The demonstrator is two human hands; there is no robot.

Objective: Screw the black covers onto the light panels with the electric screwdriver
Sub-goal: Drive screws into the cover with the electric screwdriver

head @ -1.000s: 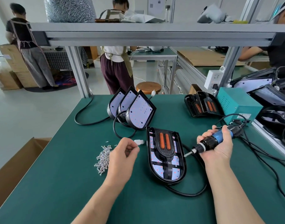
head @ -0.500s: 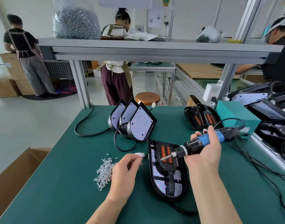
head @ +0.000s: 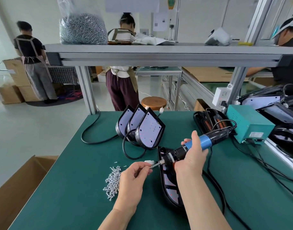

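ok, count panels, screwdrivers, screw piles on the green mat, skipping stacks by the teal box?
Upright white-faced, black-rimmed light panels: 3
Flat black-covered light panel: 1
Blue-and-black electric screwdriver: 1
Pile of small silver screws: 1
Total: 6

Hands load screw onto screwdriver bit over worktop

Right hand point(head: 191, 156) grips the blue-black electric screwdriver point(head: 204, 141), bit angled down-left. Left hand point(head: 134, 177) pinches a small screw point(head: 151, 167) at the bit tip. Light panel point(head: 173, 195) lies flat on the green worktop point(head: 72, 180), partly under the right forearm. Loose screw pile point(head: 113, 182) sits just left of the left hand. Three more panels point(head: 149, 131) stand behind.
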